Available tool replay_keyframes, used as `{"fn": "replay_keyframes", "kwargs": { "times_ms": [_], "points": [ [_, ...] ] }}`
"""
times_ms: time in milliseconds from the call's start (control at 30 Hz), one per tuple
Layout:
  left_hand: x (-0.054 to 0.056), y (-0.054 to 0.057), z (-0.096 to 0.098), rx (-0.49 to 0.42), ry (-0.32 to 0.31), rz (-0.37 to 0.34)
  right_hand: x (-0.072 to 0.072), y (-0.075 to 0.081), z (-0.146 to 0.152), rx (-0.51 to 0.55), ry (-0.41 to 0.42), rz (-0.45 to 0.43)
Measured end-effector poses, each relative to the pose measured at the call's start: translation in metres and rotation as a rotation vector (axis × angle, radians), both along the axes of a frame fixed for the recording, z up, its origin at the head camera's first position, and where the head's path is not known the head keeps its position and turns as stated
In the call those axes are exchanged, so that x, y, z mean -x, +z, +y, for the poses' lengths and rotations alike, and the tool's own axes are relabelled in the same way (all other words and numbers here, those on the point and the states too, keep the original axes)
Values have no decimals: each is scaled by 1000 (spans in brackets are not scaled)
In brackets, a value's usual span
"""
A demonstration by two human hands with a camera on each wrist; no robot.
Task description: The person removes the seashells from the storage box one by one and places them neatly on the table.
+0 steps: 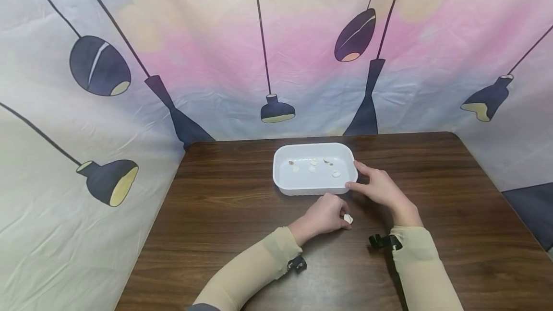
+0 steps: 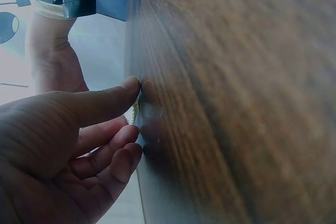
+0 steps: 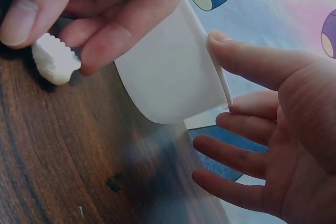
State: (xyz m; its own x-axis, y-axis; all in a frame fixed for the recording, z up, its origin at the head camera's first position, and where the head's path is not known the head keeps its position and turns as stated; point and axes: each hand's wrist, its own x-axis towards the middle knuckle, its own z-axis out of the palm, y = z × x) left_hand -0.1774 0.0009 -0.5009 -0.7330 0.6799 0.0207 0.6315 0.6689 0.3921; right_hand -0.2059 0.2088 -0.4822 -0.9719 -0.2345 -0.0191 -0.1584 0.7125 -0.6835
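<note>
From my remote station I have the left hand (image 1: 321,215) pinching a small white, ridged, shell-like piece (image 3: 55,60) between thumb and fingertips, low over the dark brown wood-grain table (image 1: 207,220), just in front of the shallow white rectangular tray (image 1: 312,191). I can't tell whether the piece touches the wood. My right hand (image 1: 380,188) holds the tray's near right corner with thumb and forefinger, its other fingers extended. Small pale, shell-like bits (image 1: 336,173) lie scattered inside the tray. I judge this to be the pick-up step, with the tray being steadied; the next move probably calls for a light, firm pinch, then a short lift over the near rim and a gentle release.
</note>
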Motion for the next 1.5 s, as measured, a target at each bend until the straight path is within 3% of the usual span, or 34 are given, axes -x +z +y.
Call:
{"fn": "replay_keyframes", "kwargs": {
  "times_ms": [1000,1167,1500],
  "points": [
    [3,-2,0,-1,-12,-13,0,-1,3,0,-4,3],
    [6,-2,-1,-5,-33,10,0,-1,3,0,-7,-6],
    [8,11,-16,-105,-25,-36,1,-2,2,-1,0,1]
  ]
}}
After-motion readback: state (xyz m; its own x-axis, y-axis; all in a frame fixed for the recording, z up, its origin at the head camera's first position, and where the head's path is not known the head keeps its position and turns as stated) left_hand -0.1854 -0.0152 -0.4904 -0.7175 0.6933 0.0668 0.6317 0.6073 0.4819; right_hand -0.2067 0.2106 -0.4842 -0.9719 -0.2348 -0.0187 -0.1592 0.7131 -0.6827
